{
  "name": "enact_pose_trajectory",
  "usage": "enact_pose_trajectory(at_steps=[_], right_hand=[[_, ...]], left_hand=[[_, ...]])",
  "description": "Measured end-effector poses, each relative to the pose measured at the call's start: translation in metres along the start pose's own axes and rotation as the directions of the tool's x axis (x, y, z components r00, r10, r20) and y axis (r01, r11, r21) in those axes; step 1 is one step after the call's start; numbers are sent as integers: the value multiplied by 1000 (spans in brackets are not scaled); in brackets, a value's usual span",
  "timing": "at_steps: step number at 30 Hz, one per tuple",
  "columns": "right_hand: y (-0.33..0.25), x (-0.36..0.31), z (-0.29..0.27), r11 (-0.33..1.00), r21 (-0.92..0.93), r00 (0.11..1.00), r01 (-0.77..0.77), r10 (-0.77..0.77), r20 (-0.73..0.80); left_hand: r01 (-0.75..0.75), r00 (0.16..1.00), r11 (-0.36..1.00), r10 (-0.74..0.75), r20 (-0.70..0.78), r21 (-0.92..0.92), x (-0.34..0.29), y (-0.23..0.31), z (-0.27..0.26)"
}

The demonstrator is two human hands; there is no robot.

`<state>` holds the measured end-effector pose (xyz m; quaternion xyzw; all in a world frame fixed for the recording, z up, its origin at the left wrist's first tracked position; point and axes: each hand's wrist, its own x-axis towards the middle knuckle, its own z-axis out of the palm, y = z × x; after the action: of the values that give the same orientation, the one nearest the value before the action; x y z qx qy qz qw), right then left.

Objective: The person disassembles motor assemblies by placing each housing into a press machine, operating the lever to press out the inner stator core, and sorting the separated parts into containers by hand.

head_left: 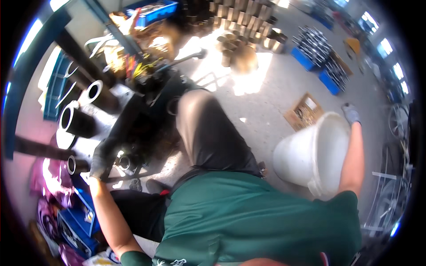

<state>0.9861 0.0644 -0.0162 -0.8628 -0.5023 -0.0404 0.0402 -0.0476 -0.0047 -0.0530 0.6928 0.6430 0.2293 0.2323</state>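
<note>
My left hand [103,160], in a dark glove, is at the near edge of a metal workbench [103,126]. Shadow hides its fingers, so I cannot tell whether it grips anything. Beside it lies a short dark tube [78,165]. Thicker dark tubes [82,123] with bright ring-shaped ends stand on the bench. On the other side, my right hand [351,113] wears a light grey glove and reaches out by the far rim of a large white bucket [295,162]. Its fingers look extended, with nothing visible in them; whether they touch the rim is unclear.
A cardboard box [305,111] of small parts sits on the floor beyond the bucket. Farther off are blue crates [328,82] heaped with metal rods and stacked metal tubes [242,17]. A long-handled tool [182,60] juts from the cluttered bench. Blue bins [77,228] stand at the lower left.
</note>
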Motion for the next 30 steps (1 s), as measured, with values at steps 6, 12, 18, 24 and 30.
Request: enact_pose_trajectory(at_steps=[6,12,18,24,30], right_hand=[[-265,-39,-80,735,184,757,652,-645,-108],[-515,-199,-124,169,479,131,861,-985,113],[-668,-277,-97,-386,442,-438,809,-899,17],[-758,-295,-21,-428,478,-513,767,-856,57],[-796,-315,40,-377,722,-714,579,-662,227]], left_hand=[[52,977,995,-33,-210,87,-16,-6,-33],[72,724,991,26,-689,112,-71,-6,-65],[-54,199,981,-171,-965,-185,-213,-4,-46],[227,-119,822,-509,-853,-522,-372,7,52],[418,-401,581,-572,-716,-698,-458,63,144]])
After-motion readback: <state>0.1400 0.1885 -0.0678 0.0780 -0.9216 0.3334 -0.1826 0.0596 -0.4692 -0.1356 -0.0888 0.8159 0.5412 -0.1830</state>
